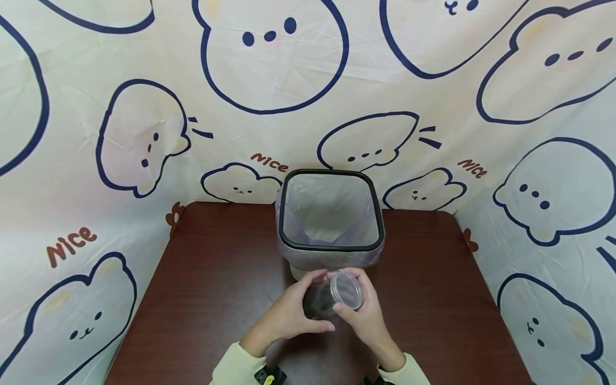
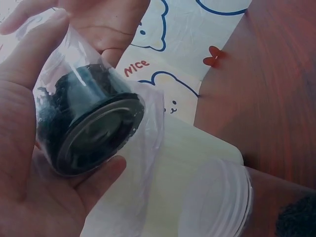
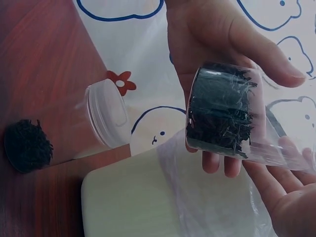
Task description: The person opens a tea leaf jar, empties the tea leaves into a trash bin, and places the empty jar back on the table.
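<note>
Both hands meet around a clear jar (image 1: 318, 300) with dark, shredded, leaf-like contents, held tilted above the table in front of the bin. My left hand (image 1: 289, 313) grips the body, thumb on the near side. Its clear round lid end (image 1: 347, 289) faces up and right in the head view, with my right hand (image 1: 368, 315) curled around it. From the right wrist, the dark contents (image 3: 222, 111) fill the lower part of the jar; the upper part looks clear. A second lidded jar (image 3: 29, 148) with similar contents stands on the table, its lid (image 2: 217, 197) also showing in the left wrist view.
A pale bin with a black rim (image 1: 284, 214) and a thin lavender bag (image 1: 332, 259) stands at the table's back edge, just beyond the hands. Cartoon-printed cloth (image 1: 269, 64) hangs behind and at both sides. The dark wooden table (image 1: 216, 256) extends either side.
</note>
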`<action>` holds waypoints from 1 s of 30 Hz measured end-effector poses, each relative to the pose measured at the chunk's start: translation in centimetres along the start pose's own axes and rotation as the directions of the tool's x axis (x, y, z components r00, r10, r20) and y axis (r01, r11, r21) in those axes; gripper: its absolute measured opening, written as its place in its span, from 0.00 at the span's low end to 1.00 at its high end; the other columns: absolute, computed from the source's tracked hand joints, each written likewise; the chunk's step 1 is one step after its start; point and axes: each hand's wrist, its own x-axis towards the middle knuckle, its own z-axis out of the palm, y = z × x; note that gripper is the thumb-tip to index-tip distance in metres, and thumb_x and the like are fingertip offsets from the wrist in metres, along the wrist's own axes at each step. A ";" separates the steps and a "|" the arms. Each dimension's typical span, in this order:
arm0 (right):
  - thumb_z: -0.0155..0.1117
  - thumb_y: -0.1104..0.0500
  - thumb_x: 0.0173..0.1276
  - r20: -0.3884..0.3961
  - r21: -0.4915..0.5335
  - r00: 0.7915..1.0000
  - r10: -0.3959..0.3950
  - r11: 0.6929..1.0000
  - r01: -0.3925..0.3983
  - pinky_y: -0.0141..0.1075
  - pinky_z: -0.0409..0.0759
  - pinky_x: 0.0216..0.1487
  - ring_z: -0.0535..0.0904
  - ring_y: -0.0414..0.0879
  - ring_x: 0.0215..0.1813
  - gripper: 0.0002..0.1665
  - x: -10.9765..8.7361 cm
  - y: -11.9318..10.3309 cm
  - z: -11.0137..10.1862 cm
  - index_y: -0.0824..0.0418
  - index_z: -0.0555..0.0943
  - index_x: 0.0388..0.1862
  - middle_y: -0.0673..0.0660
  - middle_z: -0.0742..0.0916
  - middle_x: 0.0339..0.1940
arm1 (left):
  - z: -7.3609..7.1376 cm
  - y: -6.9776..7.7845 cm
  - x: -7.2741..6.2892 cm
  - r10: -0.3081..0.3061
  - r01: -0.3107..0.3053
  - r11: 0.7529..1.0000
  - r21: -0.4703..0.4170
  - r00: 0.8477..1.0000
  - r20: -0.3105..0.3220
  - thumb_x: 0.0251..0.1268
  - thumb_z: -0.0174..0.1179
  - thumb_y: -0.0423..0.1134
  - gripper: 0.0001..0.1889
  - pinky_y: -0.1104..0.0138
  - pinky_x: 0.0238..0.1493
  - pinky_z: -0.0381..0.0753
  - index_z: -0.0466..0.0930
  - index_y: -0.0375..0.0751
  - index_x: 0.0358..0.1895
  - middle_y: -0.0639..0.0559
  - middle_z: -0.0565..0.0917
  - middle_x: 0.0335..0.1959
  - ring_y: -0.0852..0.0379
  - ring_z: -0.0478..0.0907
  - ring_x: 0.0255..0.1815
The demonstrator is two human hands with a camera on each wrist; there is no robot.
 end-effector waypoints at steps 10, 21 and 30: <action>0.74 0.59 0.65 -0.008 -0.017 1.000 0.019 1.000 -0.019 0.37 0.76 0.63 0.81 0.52 0.59 0.32 -0.3 0.4 0.0 0.70 0.70 0.61 0.69 0.83 0.55 | 0.7 0.0 -0.1 -0.039 0.038 0.997 0.072 0.999 0.003 0.43 0.83 0.55 0.47 0.56 0.63 0.75 0.69 0.49 0.69 0.58 0.78 0.63 0.59 0.76 0.60; 0.72 0.57 0.68 -0.005 0.091 1.000 0.017 0.996 -0.016 0.38 0.77 0.63 0.81 0.53 0.60 0.34 -0.4 0.5 0.3 0.75 0.67 0.62 0.72 0.82 0.56 | 0.9 0.0 -0.1 -0.012 0.013 0.996 0.085 1.000 -0.013 0.46 0.82 0.48 0.35 0.61 0.55 0.79 0.72 0.48 0.57 0.56 0.81 0.54 0.59 0.79 0.52; 0.73 0.53 0.68 -0.065 0.209 0.993 0.096 0.975 -0.080 0.35 0.75 0.64 0.77 0.48 0.65 0.46 -0.4 0.3 0.6 0.71 0.57 0.72 0.64 0.81 0.64 | 1.5 0.4 0.2 -0.025 0.032 0.995 0.090 0.997 -0.076 0.47 0.81 0.46 0.34 0.61 0.51 0.81 0.72 0.45 0.56 0.56 0.82 0.49 0.60 0.79 0.47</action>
